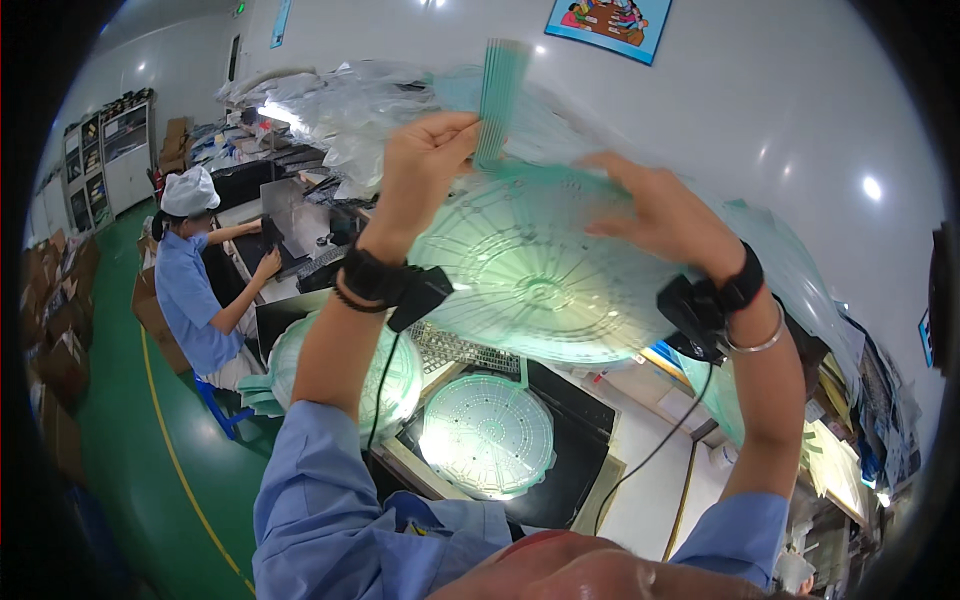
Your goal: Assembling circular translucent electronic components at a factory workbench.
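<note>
A large round translucent green plastic sheet (545, 275), with radial lines and small holes, is held up in front of me. From its upper edge rises a ribbed green strip (500, 95). My left hand (430, 160) is closed, pinching the lower part of this strip between thumb and fingers. My right hand (655, 215) is slightly blurred, its fingers spread over the sheet's upper right; whether they touch it I cannot tell. Below, a similar round perforated sheet (488, 435) lies on the black work surface (590, 410), brightly lit. Another round green sheet (385, 385) sits to its left, partly behind my left forearm.
A co-worker in a white cap (190, 190) and blue shirt sits at the left, handling a dark piece. Clear plastic sheets (340, 110) are heaped along the wall behind the bench. More film (800, 270) hangs at the right. Cartons (65, 360) line the far left.
</note>
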A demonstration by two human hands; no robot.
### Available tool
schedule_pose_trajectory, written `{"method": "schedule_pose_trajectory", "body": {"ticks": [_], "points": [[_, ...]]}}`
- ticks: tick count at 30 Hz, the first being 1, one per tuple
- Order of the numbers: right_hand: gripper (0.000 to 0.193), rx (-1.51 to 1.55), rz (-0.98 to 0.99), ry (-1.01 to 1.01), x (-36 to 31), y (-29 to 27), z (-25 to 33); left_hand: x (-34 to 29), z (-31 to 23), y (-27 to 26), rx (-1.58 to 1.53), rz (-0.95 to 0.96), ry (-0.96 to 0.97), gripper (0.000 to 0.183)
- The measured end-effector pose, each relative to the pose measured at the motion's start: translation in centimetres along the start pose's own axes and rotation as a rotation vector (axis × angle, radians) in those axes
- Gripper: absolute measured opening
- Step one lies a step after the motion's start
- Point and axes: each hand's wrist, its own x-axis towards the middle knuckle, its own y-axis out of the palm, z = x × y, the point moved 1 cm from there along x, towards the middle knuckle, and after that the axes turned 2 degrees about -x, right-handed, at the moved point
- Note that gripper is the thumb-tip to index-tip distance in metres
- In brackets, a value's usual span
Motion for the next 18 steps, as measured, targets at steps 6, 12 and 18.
{"method": "schedule_pose_trajectory", "body": {"ticks": [6,12,18], "points": [[0.021,0.439,0.360,0.390,-2.7,-6.0,-1.6,3.7,-1.7,-2.0,0.284,-0.109,0.107,0.029],[0.051,0.076,-0.239,0.642,-5.9,-20.0,-11.4,11.1,3.0,-7.5,0.978,-0.069,-0.340,0.045],[0.053,0.377,-0.682,0.925,-8.8,-22.0,-23.1,13.7,4.2,-7.9,0.855,0.156,-0.420,0.037]]}}
